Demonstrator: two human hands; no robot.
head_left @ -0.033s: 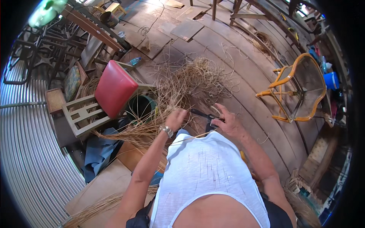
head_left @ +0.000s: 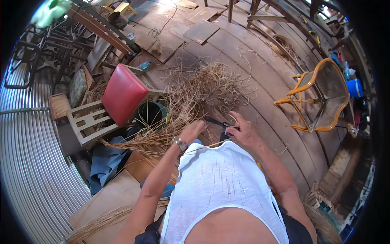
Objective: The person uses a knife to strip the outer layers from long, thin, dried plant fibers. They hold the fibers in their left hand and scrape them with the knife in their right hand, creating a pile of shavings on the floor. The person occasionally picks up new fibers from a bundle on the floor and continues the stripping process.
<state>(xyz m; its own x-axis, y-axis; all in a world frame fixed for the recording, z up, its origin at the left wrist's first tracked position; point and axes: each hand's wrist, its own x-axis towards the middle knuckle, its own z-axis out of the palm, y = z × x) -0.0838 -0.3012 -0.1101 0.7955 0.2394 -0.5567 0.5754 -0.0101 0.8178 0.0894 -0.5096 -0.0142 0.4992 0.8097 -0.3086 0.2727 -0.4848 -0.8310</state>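
My left hand (head_left: 192,132), with a metal-banded watch at the wrist, is closed with curled fingers just left of a black-handled tool (head_left: 216,121); what it holds is hidden. My right hand (head_left: 245,129) is bent around a pale cane strip (head_left: 233,118), thumb and forefinger toward the tool. A thin cane strand (head_left: 213,144) runs across my lap below both hands, at the top of my white shirt. Beyond my hands lies a tangled heap of cane strands (head_left: 211,83) on the floor.
A dark green bucket (head_left: 152,114) stands left of the heap, beside a chair with a red seat (head_left: 124,95). More long cane (head_left: 138,145) lies at the left. An orange rattan chair frame (head_left: 312,79) and a blue bucket (head_left: 354,87) are at right. Wooden boards cover the floor.
My left hand has shifted slightly right, closer to the black-handled tool. My right hand stays in nearly the same place.
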